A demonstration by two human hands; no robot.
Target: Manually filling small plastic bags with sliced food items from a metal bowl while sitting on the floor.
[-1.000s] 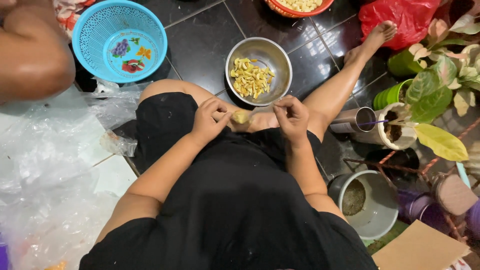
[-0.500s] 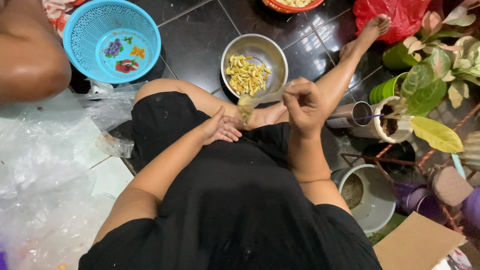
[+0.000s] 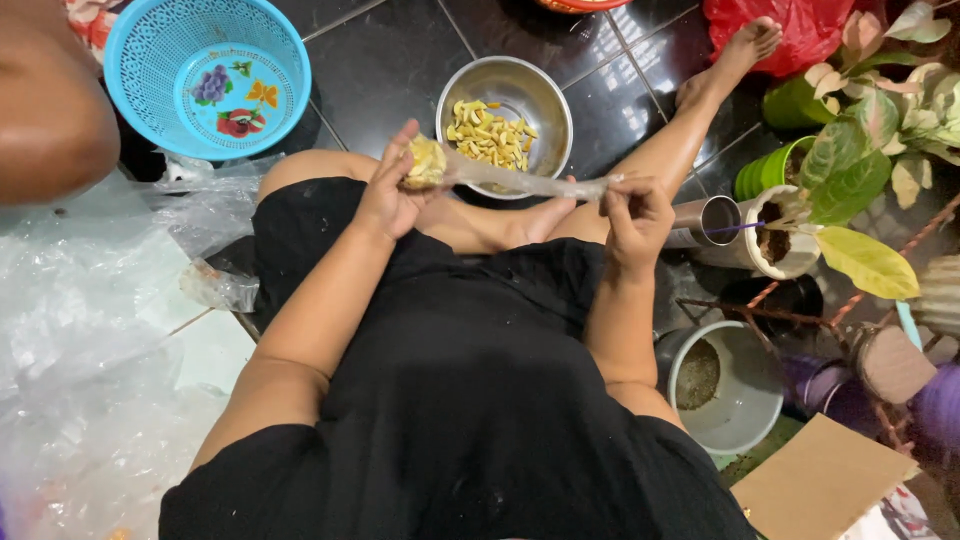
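Grip on stretched bag (image 3: 520, 182), hands (image 3: 392, 195) apart.

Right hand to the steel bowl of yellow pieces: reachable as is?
Probably yes. The steel bowl sits on the floor just ahead of the right hand, with nothing between them, but that hand is pinching a stretched clear wrap and isn't free.

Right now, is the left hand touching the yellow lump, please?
Touching: the head view shows the left hand with fingers wrapped around the yellow lump, no gap visible.
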